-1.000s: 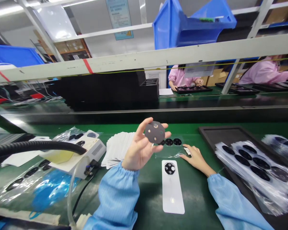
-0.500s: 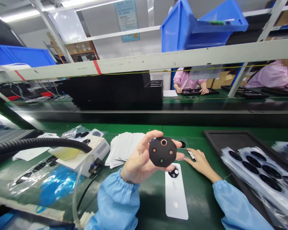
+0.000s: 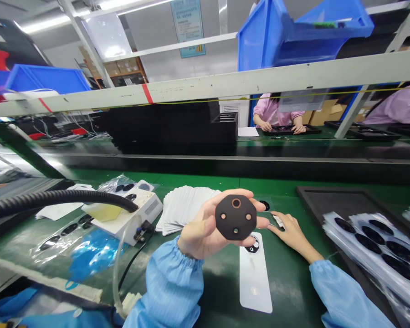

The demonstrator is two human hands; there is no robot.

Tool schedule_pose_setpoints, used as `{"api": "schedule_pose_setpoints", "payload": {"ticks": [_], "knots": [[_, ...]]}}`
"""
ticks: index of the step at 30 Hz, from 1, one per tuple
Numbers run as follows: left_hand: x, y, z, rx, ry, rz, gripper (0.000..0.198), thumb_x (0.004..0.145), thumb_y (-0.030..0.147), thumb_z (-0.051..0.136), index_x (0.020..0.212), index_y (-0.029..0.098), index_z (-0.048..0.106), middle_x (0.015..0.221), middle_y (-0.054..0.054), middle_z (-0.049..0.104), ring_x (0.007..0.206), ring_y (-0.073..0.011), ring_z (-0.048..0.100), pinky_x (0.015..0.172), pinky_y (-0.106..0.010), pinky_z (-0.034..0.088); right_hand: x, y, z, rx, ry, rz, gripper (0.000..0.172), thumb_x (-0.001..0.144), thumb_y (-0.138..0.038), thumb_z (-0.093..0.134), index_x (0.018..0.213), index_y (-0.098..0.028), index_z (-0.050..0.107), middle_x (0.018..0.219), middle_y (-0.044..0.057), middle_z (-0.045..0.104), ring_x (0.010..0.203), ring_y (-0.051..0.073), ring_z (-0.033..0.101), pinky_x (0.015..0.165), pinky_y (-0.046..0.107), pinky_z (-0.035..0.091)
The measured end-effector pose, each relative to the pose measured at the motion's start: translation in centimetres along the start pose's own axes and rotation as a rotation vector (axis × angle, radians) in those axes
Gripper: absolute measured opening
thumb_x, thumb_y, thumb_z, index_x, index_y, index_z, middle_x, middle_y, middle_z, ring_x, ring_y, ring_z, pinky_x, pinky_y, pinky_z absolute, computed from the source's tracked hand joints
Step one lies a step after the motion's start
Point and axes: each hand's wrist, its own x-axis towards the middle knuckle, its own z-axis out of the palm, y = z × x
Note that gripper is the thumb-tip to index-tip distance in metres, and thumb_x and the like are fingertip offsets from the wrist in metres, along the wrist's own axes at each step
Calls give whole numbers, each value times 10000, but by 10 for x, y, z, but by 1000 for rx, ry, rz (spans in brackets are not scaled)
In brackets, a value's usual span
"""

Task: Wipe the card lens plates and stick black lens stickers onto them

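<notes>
My left hand (image 3: 200,230) holds up a dark, roughly octagonal camera-lens piece (image 3: 235,217) with three small round holes, pinched by its edges between thumb and fingers. Below it a white phone back cover (image 3: 254,273) lies on the green table, its round black camera ring partly hidden by the piece. My right hand (image 3: 289,230) rests on the table to the right of the cover, fingers closed on a small white tab (image 3: 278,221) of clear film.
A fanned stack of white cards (image 3: 182,207) lies left of my hand. A white device (image 3: 130,214) with a black corrugated hose (image 3: 54,200) sits further left. A black tray (image 3: 331,200) with bagged black lens pieces stands right. Other people in pink work beyond the conveyor.
My left hand has brought the dark piece lower and closer to the camera, turning its face toward me. The right hand has stayed on the table by the film.
</notes>
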Motion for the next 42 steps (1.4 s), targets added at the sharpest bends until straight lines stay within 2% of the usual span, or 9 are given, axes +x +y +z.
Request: {"api": "schedule_pose_setpoints", "payload": {"ticks": [6, 9, 13, 15, 18, 22, 26, 35, 42], "knots": [[-1, 0, 0, 4, 9, -10, 469, 802, 308, 660, 1232, 141, 576, 1189, -114, 610, 1073, -222, 620, 803, -240, 560, -1, -7, -4, 92, 17, 41, 532, 765, -587, 576, 1169, -240, 579, 1006, 59, 639, 933, 243, 552, 911, 457, 378], [-1, -1, 0, 10, 17, -21, 468, 800, 312, 661, 1224, 131, 585, 1189, -126, 609, 1094, -227, 609, 809, -238, 553, 1, -12, -9, 198, 74, 93, 488, 853, -555, 459, 1185, -214, 567, 1078, 90, 624, 1011, 249, 548, 952, 503, 364], [-1, -2, 1, 22, 22, -35, 495, 803, 316, 655, 1242, 103, 573, 1211, -142, 595, 1117, -225, 594, 815, -221, 541, 2, -36, -32, 389, 196, 125, 500, 894, -516, 371, 1238, -193, 535, 1070, 125, 626, 1040, 272, 546, 957, 515, 388], [-1, -3, 1, 29, 28, -41, 496, 802, 313, 656, 1242, 100, 573, 1209, -140, 596, 1120, -221, 591, 812, -209, 538, -3, -62, -52, 496, 255, 109, 471, 897, -486, 416, 1259, -200, 510, 1033, 108, 631, 964, 241, 581, 915, 468, 437], [0, -4, 1, 55, 26, -57, 480, 808, 315, 647, 1239, 115, 580, 1215, -129, 597, 1136, -220, 583, 822, -209, 534, -18, -121, -89, 648, 325, 30, 380, 919, -408, 458, 1267, -255, 468, 1126, 71, 595, 992, 189, 584, 868, 362, 483], [0, -7, 3, 114, 32, -98, 466, 809, 338, 646, 1240, 170, 589, 1257, -104, 583, 1200, -241, 535, 850, -243, 530, -43, -208, -131, 956, 404, -259, 110, 860, -180, 596, 955, -234, 606, 960, 31, 579, 829, 129, 568, 633, 242, 482], [-1, -11, 5, 171, 69, -102, 474, 785, 367, 672, 1220, 190, 605, 1129, -73, 637, 1014, -196, 616, 815, -253, 538, -59, -254, -144, 839, 474, -405, 170, 818, -69, 612, 899, -217, 627, 850, 29, 563, 787, 149, 552, 621, 289, 455], [1, -13, 13, 315, 119, -103, 464, 771, 415, 678, 1183, 205, 633, 1104, -70, 642, 1041, -254, 606, 869, -289, 479, -68, -261, -141, 648, 407, -502, 276, 759, -49, 659, 962, -232, 625, 855, 31, 549, 801, 166, 534, 659, 327, 465], [2, -17, 14, 319, 79, -74, 454, 779, 377, 690, 1200, 221, 623, 1046, -42, 632, 988, -197, 614, 862, -238, 471, -62, -263, -139, 599, 429, -488, 270, 762, -49, 655, 954, -236, 623, 841, 23, 538, 770, 143, 524, 579, 276, 446]]}}
